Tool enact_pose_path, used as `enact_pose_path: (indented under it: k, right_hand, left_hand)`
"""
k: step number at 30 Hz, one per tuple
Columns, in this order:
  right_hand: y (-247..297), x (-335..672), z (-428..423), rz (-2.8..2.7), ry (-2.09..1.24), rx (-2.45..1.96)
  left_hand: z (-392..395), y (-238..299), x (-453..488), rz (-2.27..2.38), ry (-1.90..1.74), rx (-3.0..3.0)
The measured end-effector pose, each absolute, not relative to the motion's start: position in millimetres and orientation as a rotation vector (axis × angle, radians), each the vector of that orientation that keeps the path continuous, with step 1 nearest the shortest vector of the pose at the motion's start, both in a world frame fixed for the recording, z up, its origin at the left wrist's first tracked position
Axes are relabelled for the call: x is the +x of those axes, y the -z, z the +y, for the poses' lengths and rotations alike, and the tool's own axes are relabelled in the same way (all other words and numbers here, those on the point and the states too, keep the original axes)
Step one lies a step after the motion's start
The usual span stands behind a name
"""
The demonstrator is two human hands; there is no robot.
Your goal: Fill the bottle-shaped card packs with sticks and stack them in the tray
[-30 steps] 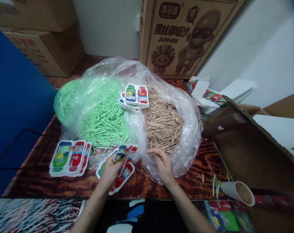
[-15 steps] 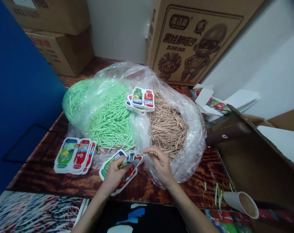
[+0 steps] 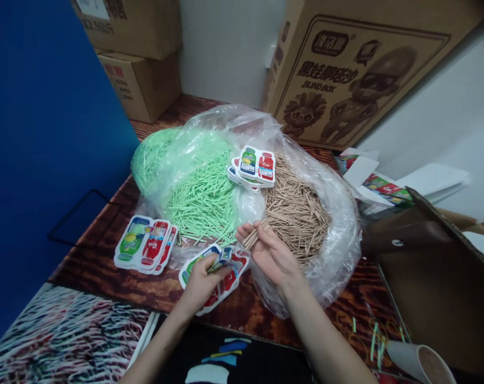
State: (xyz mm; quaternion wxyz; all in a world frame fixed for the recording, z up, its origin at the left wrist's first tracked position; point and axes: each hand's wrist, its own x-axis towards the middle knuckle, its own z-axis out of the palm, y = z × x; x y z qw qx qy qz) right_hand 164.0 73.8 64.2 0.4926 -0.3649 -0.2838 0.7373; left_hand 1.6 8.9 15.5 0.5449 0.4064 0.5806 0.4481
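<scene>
My left hand is closed on a printed card packet, above bottle-shaped cola and lemon-drink cards on the table. My right hand, palm turned up, pinches a small bunch of thin brown sticks between thumb and fingers. Just behind it lies a heap of brown sticks on clear plastic. Green sticks are heaped to the left. Between the heaps, a small stack of similar cards rests on the plastic. More card packs lie overlapped at the left.
A large cardboard box stands behind the clear plastic bag. At the right are an open carton, a paper cup on its side and rubber bands. A blue panel borders the left.
My right hand has turned palm up, showing the brown sticks in its fingers. My left hand keeps its grip. The whole view has shifted, with things now further right.
</scene>
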Motion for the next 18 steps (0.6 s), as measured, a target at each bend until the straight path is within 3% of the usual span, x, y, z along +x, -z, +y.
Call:
enact_pose_path:
  k: [10, 18]
  right_hand:
    - [-78, 164, 52, -1.207, -1.707, -1.131]
    - [-74, 164, 47, -1.71, -1.183, -1.234]
  left_hand:
    - [9, -6, 4, 1.356, -1.059, 0.984]
    - [9, -11, 0, 1.36, -1.172, 0.922]
